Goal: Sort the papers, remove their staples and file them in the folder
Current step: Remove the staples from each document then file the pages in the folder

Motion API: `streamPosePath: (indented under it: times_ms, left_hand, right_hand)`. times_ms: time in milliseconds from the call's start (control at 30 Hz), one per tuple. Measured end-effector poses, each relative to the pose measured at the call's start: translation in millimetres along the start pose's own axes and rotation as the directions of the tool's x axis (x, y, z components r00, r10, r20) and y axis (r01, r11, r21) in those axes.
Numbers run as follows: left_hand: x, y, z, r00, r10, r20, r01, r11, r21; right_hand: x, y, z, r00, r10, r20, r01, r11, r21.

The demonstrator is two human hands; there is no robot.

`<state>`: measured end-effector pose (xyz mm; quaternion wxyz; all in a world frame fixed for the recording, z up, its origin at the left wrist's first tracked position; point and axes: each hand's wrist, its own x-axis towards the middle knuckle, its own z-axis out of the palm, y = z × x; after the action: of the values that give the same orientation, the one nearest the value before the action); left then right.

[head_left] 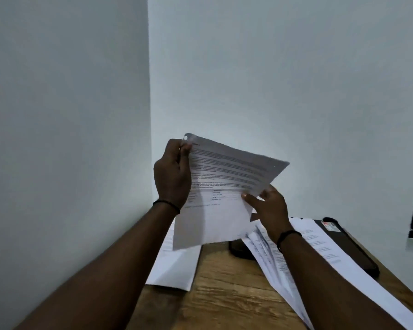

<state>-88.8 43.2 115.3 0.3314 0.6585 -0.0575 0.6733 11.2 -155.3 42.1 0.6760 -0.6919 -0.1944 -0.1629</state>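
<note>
Both hands hold a printed sheet point(221, 194) up in the air above the far part of the wooden surface point(224, 289), in front of a pale wall corner. The left hand point(173, 176) pinches the sheet's top left corner, thumb and fingertips pressed together on it; the corner itself is blurred, so whether a staple sits there cannot be told. The right hand point(268, 209) grips the sheet's right edge lower down, its fingers curled behind the paper and mostly hidden. The print is too soft to read.

Below, a white paper pile point(177, 265) lies at the surface's left edge, partly covered by the left forearm. A fanned spread of papers point(324, 253) runs along the right side, crossed by the right forearm. It overlaps a dark folder point(358, 248) near the far right edge, which is largely hidden. A dark object point(239, 251) peeks out under the raised sheet; what it is cannot be made out.
</note>
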Motion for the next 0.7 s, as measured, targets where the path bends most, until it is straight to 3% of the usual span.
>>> streamPosePath:
  times_ms: [67,133,200,267,333,400,533,700]
  left_hand:
    - [5,-7,-19,0.997,-0.074,-0.022,0.075,0.996,0.049]
    - [1,-19,-30,0.968,-0.240,-0.079,0.243,0.969,0.042]
    - [-11,-45,-51,0.877,-0.471,-0.096,0.480,0.866,0.140]
    - [-29,-71,-63,0.741,-0.672,0.002,0.601,0.664,0.444]
    - [-51,-91,-83,0.563,-0.823,0.069,0.559,0.441,0.702]
    - [-71,-105,-98,0.452,-0.888,0.085,0.449,0.309,0.838]
    - [-90,-120,-118,0.376,-0.918,0.122,0.257,0.230,0.938]
    - [-86,-136,-125,0.246,-0.951,0.187,0.283,0.255,0.925]
  right_hand:
    - [-10,-9,10,0.999,-0.042,-0.005,0.042,0.999,-0.009]
    - [-13,-15,16,0.993,-0.111,-0.048,0.107,0.991,-0.085]
    - [-25,-23,28,0.982,-0.177,-0.057,0.163,0.967,-0.196]
    - [-29,-28,31,0.980,-0.189,-0.066,0.164,0.947,-0.275]
    - [-36,-28,37,0.983,-0.172,-0.056,0.147,0.941,-0.305]
    - [-43,-27,43,0.986,-0.160,-0.040,0.137,0.930,-0.342]
    - [-52,-22,55,0.984,-0.174,-0.038,0.144,0.904,-0.401]
    - [-53,-21,57,0.987,-0.156,-0.034,0.129,0.902,-0.413]
